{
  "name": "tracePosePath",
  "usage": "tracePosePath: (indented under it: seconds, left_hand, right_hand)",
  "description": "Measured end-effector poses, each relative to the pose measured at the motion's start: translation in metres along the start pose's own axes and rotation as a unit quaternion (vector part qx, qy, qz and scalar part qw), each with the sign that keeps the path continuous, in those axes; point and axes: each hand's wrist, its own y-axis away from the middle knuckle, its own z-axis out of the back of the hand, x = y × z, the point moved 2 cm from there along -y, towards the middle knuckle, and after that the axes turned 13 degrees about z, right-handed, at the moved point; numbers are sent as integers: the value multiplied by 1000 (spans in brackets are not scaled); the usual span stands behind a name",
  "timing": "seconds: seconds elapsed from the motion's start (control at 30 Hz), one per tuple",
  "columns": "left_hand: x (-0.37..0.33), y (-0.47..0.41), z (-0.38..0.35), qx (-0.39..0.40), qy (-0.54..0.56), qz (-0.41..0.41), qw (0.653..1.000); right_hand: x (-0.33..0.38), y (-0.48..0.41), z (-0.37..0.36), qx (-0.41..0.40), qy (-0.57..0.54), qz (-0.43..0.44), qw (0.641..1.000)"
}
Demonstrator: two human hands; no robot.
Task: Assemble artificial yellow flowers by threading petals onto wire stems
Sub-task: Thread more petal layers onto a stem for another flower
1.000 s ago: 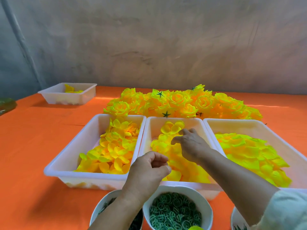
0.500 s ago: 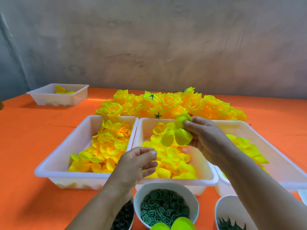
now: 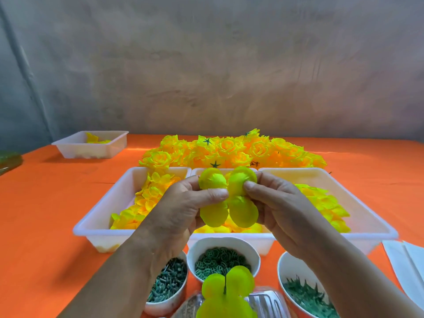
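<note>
Left hand (image 3: 181, 210) has come up to meet right hand (image 3: 275, 203), both pinching the yellow petal piece (image 3: 243, 212) between them.

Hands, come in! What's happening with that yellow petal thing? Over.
Left hand and right hand both pinching petal piece. Four lobes, held up over middle tray. Nothing in the way.

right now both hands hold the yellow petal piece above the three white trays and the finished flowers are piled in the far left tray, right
Not quite: the head view shows the finished flowers piled on the orange cloth behind the three white trays, not in the far left tray. Both the left hand and right hand do hold the yellow petal piece above them.
</note>
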Motion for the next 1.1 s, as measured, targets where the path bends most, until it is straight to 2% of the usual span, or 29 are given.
tracePosePath:
  seconds: [0.13, 0.27, 0.37, 0.57, 0.8, 1.1]
  left_hand:
    - [-6, 14, -6, -23, -29, -14, 999]
    - [-11, 27, -10, 0, -83, -15, 996]
    - [-11, 34, -13, 2, -84, 0, 996]
    - [-3, 49, -5, 11, -61, 64, 996]
    - [9, 58, 3, 3, -63, 107, 992]
    - [22, 60, 4, -36, -49, 98, 993]
  right_hand:
    - [14, 11, -8, 6, 26, -2, 1000]
    - [27, 20, -14, -3, 80, 0, 997]
    - [27, 26, -17, -9, 93, -12, 996]
    - [17, 47, -20, -41, 65, -39, 996]
    - [4, 65, -25, -59, 20, -22, 998]
    - [-8, 76, -31, -58, 12, -31, 998]
